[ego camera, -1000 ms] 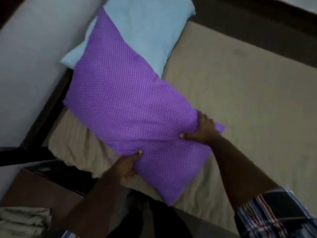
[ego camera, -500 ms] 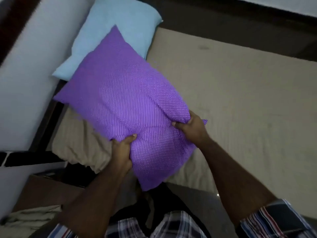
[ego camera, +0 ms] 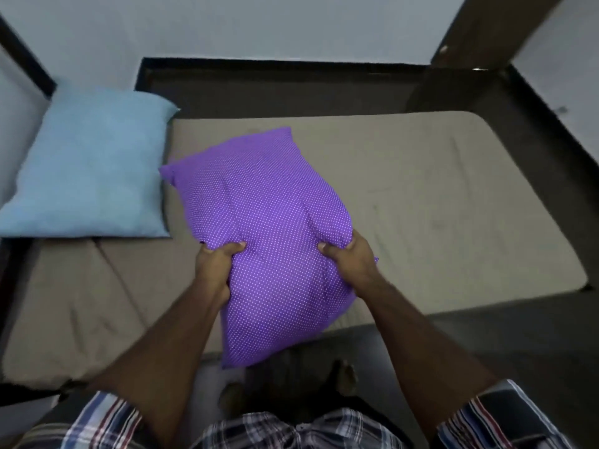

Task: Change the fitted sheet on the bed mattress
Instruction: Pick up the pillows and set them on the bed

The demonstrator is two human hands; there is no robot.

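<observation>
Beige sheet (ego camera: 421, 196) covers the bed. Left hand (ego camera: 216, 266) and right hand (ego camera: 347, 258) grip the purple pillow (ego camera: 269, 215) above it.

Dim, flat indoor light; soft blur; wide-angle edge bending.

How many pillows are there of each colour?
Purple pillow: 1, gripped by the left hand and the right hand
Light blue pillow: 1, lying at the left end of the bed
Total: 2 pillows
</observation>
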